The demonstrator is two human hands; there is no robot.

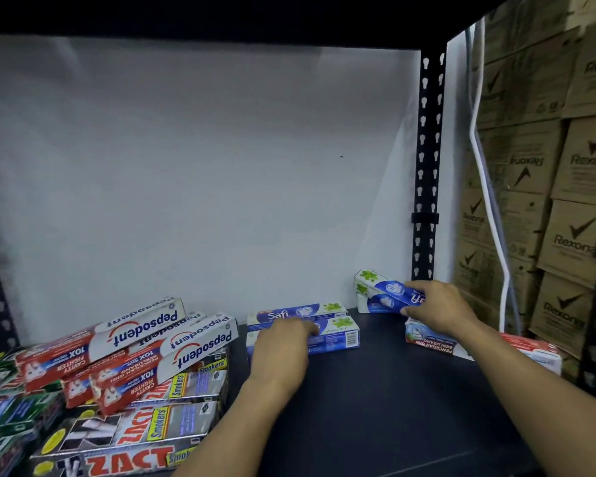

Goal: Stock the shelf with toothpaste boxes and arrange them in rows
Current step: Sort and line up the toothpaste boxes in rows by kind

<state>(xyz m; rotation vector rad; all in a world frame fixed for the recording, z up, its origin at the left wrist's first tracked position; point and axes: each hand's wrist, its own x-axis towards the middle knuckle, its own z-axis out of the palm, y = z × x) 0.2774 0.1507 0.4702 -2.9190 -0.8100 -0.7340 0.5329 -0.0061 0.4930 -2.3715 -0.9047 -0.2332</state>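
Right hand point(437, 308) grips a blue-white Safi carton point(386, 291) at two o'clock. Left hand point(283, 349), fingers flat, rests on stacked Safi cartons point(339, 333). Red-white Pepsodent boxes point(135, 339) crowd nine o'clock.

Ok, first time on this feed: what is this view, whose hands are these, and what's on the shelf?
No machine here: a person works bare-handed, and the one picture comes from a camera worn on their head, looking down into a dark shelf. The left hand rests on a stack of blue boxes. The right hand grips another blue box near the back corner, perhaps two. Red and white boxes lie piled on black boxes at left. Cardboard cartons stand outside, right.
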